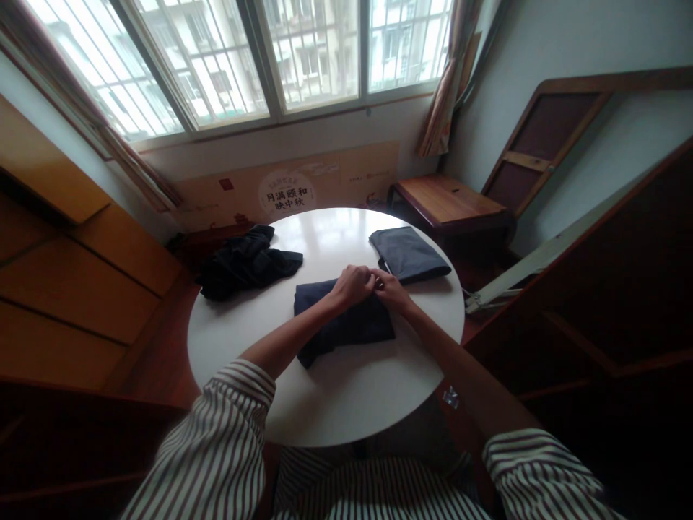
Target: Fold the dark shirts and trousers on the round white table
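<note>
A folded dark navy garment (346, 328) lies flat in the middle of the round white table (336, 415). At its far right corner my left hand (354, 284) is closed, with the fingertips pinched on the cloth edge. My right hand (390, 290) meets it there, also closed in a pinch on the same corner. The fingers of both hands touch or nearly touch, and they hide the bit of cloth between them. Just beyond my right hand sits a neatly folded dark grey garment (414, 254). A crumpled black garment (241, 266) is heaped at the table's left.
A low wooden table (447, 198) stands past the right far side, near a leaning wooden frame (563, 130). Wooden cabinets (70, 289) are on the left. Behind the table, a printed cardboard panel (346, 173) rests below the barred window (314, 58).
</note>
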`<state>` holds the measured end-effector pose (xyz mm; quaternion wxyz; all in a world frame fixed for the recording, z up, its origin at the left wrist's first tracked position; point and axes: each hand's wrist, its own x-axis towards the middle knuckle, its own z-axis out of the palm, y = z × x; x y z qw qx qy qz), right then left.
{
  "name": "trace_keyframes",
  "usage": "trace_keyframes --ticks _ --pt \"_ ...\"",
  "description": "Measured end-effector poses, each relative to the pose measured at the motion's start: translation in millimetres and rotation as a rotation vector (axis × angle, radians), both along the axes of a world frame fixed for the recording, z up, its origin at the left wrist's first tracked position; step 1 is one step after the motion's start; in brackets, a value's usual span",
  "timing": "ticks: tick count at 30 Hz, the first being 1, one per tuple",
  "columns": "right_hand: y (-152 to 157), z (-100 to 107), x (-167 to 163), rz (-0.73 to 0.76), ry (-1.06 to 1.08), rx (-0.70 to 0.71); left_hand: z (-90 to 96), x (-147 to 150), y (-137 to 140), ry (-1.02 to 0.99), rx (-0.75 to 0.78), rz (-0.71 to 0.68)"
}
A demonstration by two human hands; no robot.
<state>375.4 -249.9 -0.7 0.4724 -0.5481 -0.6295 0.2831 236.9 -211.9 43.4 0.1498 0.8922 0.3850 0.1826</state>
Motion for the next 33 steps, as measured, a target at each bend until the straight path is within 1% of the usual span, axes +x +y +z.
trace_keyframes --ticks 2,4,6,8,10,13,16,18,20,22,24,26,27,29,31,33 --pt "1.0 1.5 1.8 -0.01 -0.036 -0.003 -1.8 -5.2 -5.2 -0.064 -0.003 -0.086" --pt "0.3 3.4 1.8 -0.05 -0.043 -0.015 -3.0 -16.9 -9.7 -0.132 -0.001 -0.145" --pt "-1.9 5.6 -0.5 -0.106 -0.042 -0.021 -3.1 -35.0 -12.4 -0.163 -0.004 -0.161" --pt "-4.7 7.8 -4.4 -0.158 -0.056 -0.025 -2.5 -57.9 -13.1 -0.144 -0.01 -0.148" --pt "-7.2 9.0 -8.7 -0.191 -0.083 -0.038 -3.5 -83.0 -13.2 -0.099 -0.007 -0.094" --pt "-8.8 7.8 -12.1 -0.201 -0.117 -0.037 -12.0 -118.0 -17.7 0.002 -0.003 0.083" --pt "-8.2 9.2 -11.4 -0.198 -0.197 -0.017 -23.9 -140.4 -32.1 0.113 -0.041 0.232" --pt "-7.2 16.8 -13.1 -0.222 -0.328 0.04 -26.9 -145.1 -44.3 0.167 -0.023 0.28" --pt "-5.5 29.8 -21.2 -0.219 -0.483 0.137 -23.6 -142.2 -53.6 0.219 0.058 0.263" --pt "-2.6 42.8 -36.9 -0.14 -0.604 0.202 -16.6 -134.2 -56.5 0.275 0.128 0.16" --pt "1.3 48.3 -56.0 -0.009 -0.714 0.168 -11.2 -125.4 -53.3 0.319 0.144 0.043" --pt "5.2 42.5 -70.7 0.062 -0.842 0.074 -11.7 -119.6 -47.9 0.355 0.136 0.006" --pt "6.8 36.0 -74.4 0.054 -0.902 0.026 -14.3 -118.6 -45.9 0.369 0.133 0.024" --pt "8.9 19.8 -73.7 -0.028 -0.976 -0.044 -22.3 -120.5 -45.2 0.39 0.12 0.095" --pt "9.9 5.6 -65.8 -0.112 -0.982 -0.058 -30.3 -126.1 -49.0 0.391 0.092 0.17" --pt "10.9 -2.7 -56.8 -0.144 -0.957 -0.051 -35.4 -132.5 -55.4 0.377 0.055 0.233"
